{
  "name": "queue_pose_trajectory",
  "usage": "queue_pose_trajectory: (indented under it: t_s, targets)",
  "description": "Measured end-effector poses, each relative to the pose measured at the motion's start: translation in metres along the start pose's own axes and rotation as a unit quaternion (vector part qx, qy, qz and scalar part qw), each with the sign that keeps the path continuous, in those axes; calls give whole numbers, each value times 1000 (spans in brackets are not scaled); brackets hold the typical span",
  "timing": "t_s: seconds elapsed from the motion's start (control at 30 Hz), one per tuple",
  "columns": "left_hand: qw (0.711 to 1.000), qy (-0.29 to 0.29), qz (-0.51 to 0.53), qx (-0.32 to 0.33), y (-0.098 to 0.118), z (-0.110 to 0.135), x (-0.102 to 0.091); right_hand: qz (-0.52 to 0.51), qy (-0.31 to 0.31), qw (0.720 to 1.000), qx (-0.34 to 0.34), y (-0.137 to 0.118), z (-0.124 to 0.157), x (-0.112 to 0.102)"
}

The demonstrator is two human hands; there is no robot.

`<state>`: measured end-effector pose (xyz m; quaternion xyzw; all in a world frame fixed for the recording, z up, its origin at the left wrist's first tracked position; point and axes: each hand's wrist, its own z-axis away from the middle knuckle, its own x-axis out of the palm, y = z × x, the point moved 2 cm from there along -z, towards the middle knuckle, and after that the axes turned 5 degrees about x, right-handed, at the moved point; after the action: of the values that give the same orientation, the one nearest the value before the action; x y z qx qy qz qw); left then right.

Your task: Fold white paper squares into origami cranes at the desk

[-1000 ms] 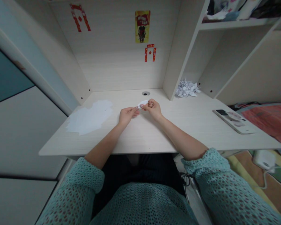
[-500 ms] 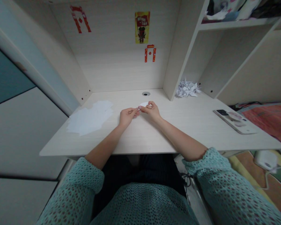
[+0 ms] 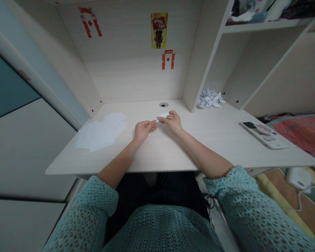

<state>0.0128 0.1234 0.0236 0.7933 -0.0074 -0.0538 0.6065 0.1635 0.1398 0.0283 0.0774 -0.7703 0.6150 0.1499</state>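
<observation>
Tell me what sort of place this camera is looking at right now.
Probably a small dormitory room or bedroom: there's a built-in wooden desk beneath shelves, a poster on the desk's back panel, and bedding right beside it.

1 camera worn on the person's head gives this single view, looking forward and down from above the chest. A teal openwork sweater fills the bottom edge of the frame, a pale wood-grain desk spans the middle, and its back panel rises at the top. The left hand and right hand sit near the centre, fairly close to the lens. The edges look stretched, perhaps by a wide lens.
</observation>
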Motion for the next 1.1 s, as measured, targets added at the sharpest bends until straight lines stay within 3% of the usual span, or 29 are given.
queue_pose_trajectory:
  t_s: [0.3,0.9,1.1]
  targets:
    - [999,-36,0,3,0,1,2,9,8,1000,-10,0,-5,-6]
    - [999,24,-21,39,9,4,-1,5,6,1000,7,-4,-3,-4]
    - [1000,-19,8,21,6,3,1,-1,7,1000,5,-3,-4,-7]
